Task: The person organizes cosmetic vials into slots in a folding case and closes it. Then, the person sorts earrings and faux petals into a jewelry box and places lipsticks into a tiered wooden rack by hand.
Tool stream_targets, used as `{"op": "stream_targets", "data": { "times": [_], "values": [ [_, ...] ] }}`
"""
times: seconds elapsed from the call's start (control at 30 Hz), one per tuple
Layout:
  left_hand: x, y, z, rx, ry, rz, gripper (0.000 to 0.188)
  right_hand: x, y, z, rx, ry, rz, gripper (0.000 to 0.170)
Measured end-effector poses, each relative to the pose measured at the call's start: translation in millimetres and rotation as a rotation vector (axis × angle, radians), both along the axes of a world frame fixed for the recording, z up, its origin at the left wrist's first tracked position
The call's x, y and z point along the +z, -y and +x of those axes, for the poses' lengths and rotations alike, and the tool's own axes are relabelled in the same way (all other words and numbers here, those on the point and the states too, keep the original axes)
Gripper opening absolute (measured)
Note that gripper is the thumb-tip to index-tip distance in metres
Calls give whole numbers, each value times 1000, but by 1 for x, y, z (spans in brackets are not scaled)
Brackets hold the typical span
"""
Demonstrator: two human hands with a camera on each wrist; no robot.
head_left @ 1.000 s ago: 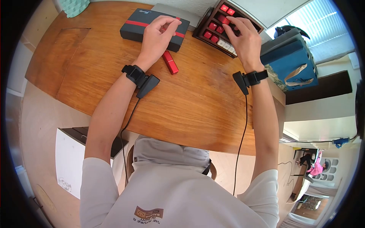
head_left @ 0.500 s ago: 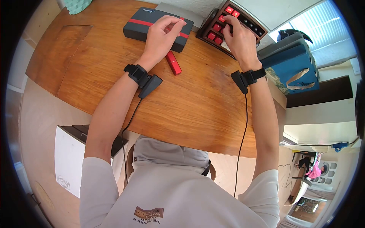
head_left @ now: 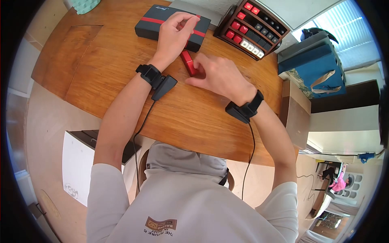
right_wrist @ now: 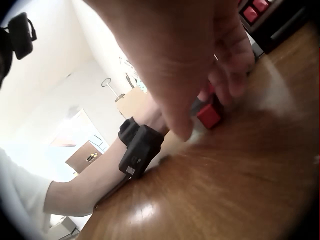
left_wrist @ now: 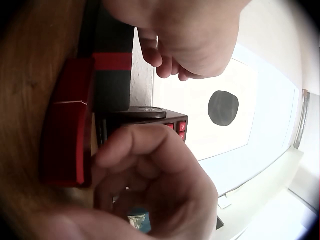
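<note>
In the head view a red tube [head_left: 187, 62] lies on the wooden table in front of a dark box [head_left: 154, 15] with a red band. My right hand [head_left: 223, 77] is at its near end, thumb and fingers apart. The left wrist view shows the right hand's [left_wrist: 170, 175] fingertips beside the red tube [left_wrist: 65, 135]; contact is unclear. In the right wrist view the tube's red end [right_wrist: 209, 117] shows between thumb and fingers. My left hand [head_left: 174, 36] is over the box's front edge, fingers loosely curled, nothing visible in them.
A dark wooden rack [head_left: 231, 20] of red, white and black cubes stands at the back. A blue bag [head_left: 320, 67] and a cardboard box [head_left: 295, 117] are at the right, a pale green object [head_left: 84, 5] at the back left. Black cables run from both wrists.
My right hand has left the rack's red cubes and come left and nearer, down to the red tube. The left hand has kept its pose over the box.
</note>
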State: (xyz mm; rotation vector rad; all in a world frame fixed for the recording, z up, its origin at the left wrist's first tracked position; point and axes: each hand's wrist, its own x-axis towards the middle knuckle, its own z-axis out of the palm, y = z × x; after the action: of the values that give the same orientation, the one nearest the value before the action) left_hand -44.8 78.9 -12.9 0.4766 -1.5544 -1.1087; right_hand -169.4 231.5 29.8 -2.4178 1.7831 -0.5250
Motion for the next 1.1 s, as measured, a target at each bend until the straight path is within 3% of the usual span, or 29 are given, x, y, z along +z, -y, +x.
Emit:
{"op": "stream_targets", "data": {
  "times": [0.13,0.27,0.33,0.47,0.57,0.67,0.77,0.8,0.87,1.03,1.1],
  "values": [
    [1,-1,1,3,16,15,18,-1,-2,-10,-65,129,43,26],
    [0,0,0,12,4,-21,17,5,-8,-29,-62,14,28,25],
    [0,-1,0,13,13,-24,17,9,-10,-28,-148,112,37,23],
    [0,-3,0,-16,1,-4,17,-7,0,-19,-161,99,-62,23],
    [0,-2,-2,-19,2,4,17,-20,8,-16,-139,221,-89,24],
    [-2,0,0,1,18,-23,17,-17,8,-24,-159,230,75,28],
    [-1,1,1,17,16,-48,17,-7,-1,-38,-302,642,306,29],
    [0,0,1,20,14,-59,17,-6,-2,-44,-300,636,307,29],
    [1,0,0,17,16,-57,17,-9,-3,-55,-261,864,288,31],
    [6,-8,1,-70,45,-32,20,-7,-3,-64,-262,1013,254,33],
    [13,-19,5,-376,124,102,25,-5,-4,-65,-268,1065,239,33]
  ]
}}
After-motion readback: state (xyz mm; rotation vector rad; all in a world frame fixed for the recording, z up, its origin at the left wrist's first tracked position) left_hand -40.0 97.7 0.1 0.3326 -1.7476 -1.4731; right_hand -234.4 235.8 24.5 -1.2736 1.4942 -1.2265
